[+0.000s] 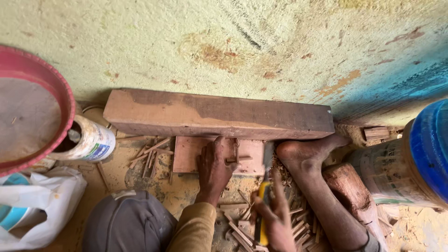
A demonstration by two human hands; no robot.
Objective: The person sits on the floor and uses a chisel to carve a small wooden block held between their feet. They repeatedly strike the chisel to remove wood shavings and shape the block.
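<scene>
Small flat wooden board [189, 156], stiff and light, best gripped at its edges, lies on the floor at six o'clock of the beam [219, 114], left hand [214, 168] pressing flat, right hand [275, 217] clamped on a yellow-handled chisel [264, 198].

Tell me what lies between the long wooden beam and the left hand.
In the head view, a flat reddish wooden board lies there, under the left hand, against the long wooden beam.
</scene>
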